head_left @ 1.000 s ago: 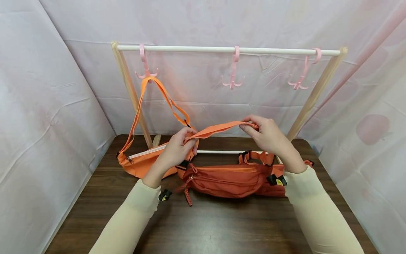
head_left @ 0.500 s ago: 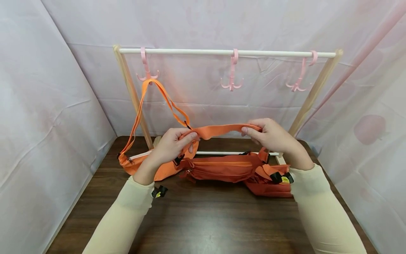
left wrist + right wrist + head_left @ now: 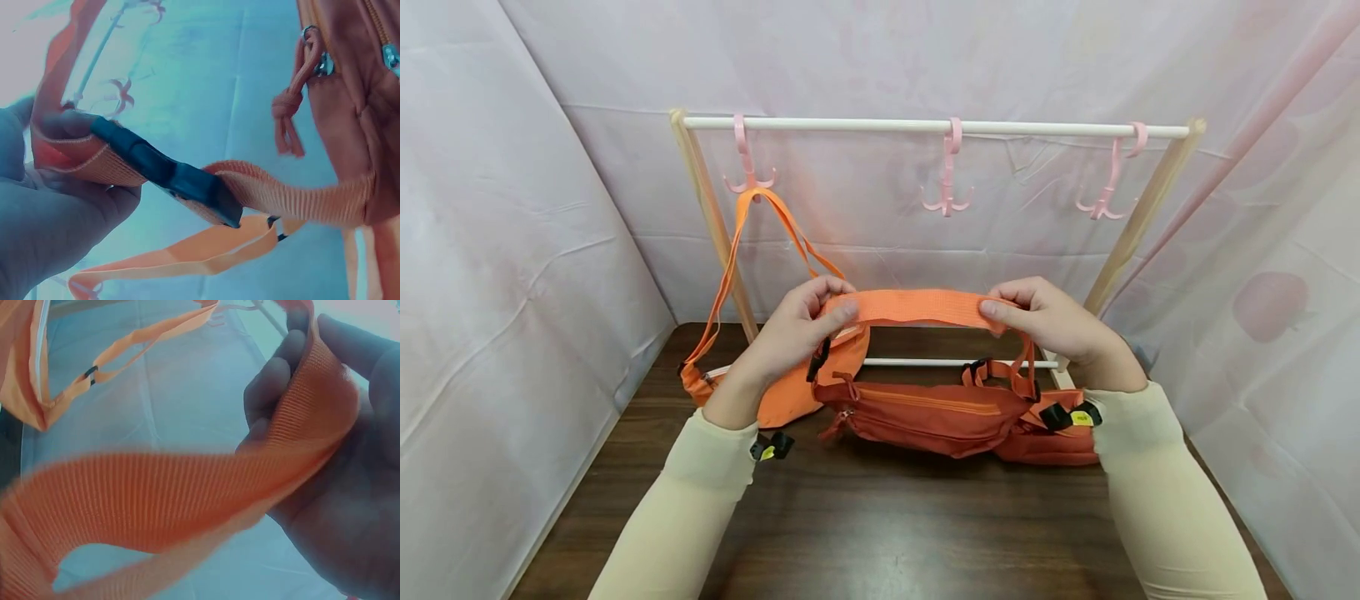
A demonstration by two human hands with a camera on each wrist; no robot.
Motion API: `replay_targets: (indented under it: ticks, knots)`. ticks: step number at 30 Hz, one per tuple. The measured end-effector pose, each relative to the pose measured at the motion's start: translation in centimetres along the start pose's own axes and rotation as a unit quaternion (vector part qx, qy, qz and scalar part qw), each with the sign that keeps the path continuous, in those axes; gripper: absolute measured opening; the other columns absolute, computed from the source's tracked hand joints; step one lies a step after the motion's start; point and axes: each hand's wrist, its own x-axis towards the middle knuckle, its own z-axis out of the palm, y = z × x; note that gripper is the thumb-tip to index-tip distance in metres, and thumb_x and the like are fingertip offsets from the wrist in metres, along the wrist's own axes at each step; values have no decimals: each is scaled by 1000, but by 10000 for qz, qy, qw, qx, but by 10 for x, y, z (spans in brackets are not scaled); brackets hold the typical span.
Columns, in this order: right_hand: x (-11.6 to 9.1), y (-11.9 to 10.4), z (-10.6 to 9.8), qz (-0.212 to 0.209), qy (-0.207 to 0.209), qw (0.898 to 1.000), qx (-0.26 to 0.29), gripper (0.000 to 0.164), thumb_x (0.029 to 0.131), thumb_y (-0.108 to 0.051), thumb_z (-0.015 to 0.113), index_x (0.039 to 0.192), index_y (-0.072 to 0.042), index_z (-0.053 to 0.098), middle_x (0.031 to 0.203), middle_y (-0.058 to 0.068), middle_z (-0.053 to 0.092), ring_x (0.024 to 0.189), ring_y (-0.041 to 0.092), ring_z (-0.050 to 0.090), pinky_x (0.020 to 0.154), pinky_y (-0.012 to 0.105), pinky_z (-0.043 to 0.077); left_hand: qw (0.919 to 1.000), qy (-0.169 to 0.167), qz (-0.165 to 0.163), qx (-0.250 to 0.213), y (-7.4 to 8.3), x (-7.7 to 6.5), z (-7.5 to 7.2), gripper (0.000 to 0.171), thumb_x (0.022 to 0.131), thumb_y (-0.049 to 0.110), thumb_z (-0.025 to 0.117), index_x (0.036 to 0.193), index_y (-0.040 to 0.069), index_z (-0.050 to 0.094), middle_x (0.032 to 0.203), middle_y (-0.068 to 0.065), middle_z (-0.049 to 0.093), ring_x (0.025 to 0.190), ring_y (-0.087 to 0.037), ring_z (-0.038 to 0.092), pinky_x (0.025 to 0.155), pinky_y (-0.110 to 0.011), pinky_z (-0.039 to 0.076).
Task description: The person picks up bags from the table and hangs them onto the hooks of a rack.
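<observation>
Both hands hold the orange webbing strap (image 3: 921, 307) of a rust-red waist bag (image 3: 925, 417) in the head view. My left hand (image 3: 793, 329) pinches the strap's left end, thumb on top. My right hand (image 3: 1048, 321) grips its right end, the thumb pressed along it. Between them the strap stretches flat, and the bag hangs below it, zips facing me. A black buckle (image 3: 169, 169) joins strap and bag beside the left fingers in the left wrist view. In the right wrist view a fold of webbing (image 3: 312, 406) runs through the right palm.
A bright orange bag (image 3: 801, 400) at left has its strap looped on a pink hook (image 3: 748, 171) of the white rail (image 3: 850, 124). Two more pink hooks hang at middle (image 3: 947, 179) and right (image 3: 1105, 183). Another rust-red bag (image 3: 1048, 448) lies on the dark wooden table (image 3: 895, 533).
The strap has turned from edge-on and slack to flat and stretched. The left hand has shifted slightly left. The bag beneath has swung and now hangs nearly level under the strap.
</observation>
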Motion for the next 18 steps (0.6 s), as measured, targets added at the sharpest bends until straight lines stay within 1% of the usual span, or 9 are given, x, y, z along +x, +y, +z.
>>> replay_targets:
  ticks: [1,3,4,6,7,9,12,15,18]
  knots:
    - [0,0,0,-39,8,9999,152,28,101,-21,51,82,-3,60,66,13,47,54,29,38,48,40,38,10000,10,21,22,2,0,1,31,93,20,65,119,7,53,92,-16,53,73,-23,52,64,-30,48]
    - [0,0,0,-52,39,9993,363,23,100,-19,53,87,-1,58,68,14,49,55,30,41,51,40,40,9999,32,83,98,4,1,2,43,89,17,71,125,9,50,101,-13,55,77,-24,56,67,-31,50]
    - [1,-1,0,-30,61,9990,433,19,99,-19,56,91,-2,57,70,15,51,56,30,44,52,38,42,9997,78,92,193,6,2,4,45,88,17,72,126,11,50,102,-12,56,73,-24,54,62,-32,49]
    - [2,-2,2,30,107,9984,554,16,94,-16,64,99,-3,56,75,17,57,63,31,54,58,38,48,9989,214,157,397,9,3,6,42,88,16,71,125,13,52,102,-11,58,71,-24,56,62,-31,50]
    - [2,-3,2,69,132,9986,501,22,90,-16,69,104,-6,55,77,17,60,64,30,57,59,37,49,9983,296,193,459,9,4,7,37,89,16,69,123,13,54,102,-11,60,72,-23,58,63,-31,51]
    - [3,-3,6,143,91,9986,505,38,84,-15,76,113,-11,52,82,17,65,67,30,62,62,38,53,9975,451,251,477,11,5,10,29,92,16,66,120,14,57,96,-10,61,70,-24,61,63,-32,53]
    - [5,-2,12,190,-86,9986,490,54,79,-17,81,123,-16,50,89,15,68,73,33,65,67,41,54,9954,665,369,585,14,6,12,26,93,17,64,119,14,60,100,-5,63,81,-22,65,70,-34,55]
    - [8,-2,20,267,-219,9988,334,58,77,-22,83,125,-20,50,94,10,70,76,31,67,67,42,54,9910,864,528,880,21,7,16,27,93,19,65,120,14,61,95,-2,62,72,-21,61,63,-32,52]
    - [9,-8,26,258,-277,9992,110,57,76,-23,83,123,-21,51,95,8,70,76,28,67,67,40,54,9853,1032,738,1145,31,10,20,27,93,19,65,119,14,62,89,-1,61,63,-20,56,57,-31,47]
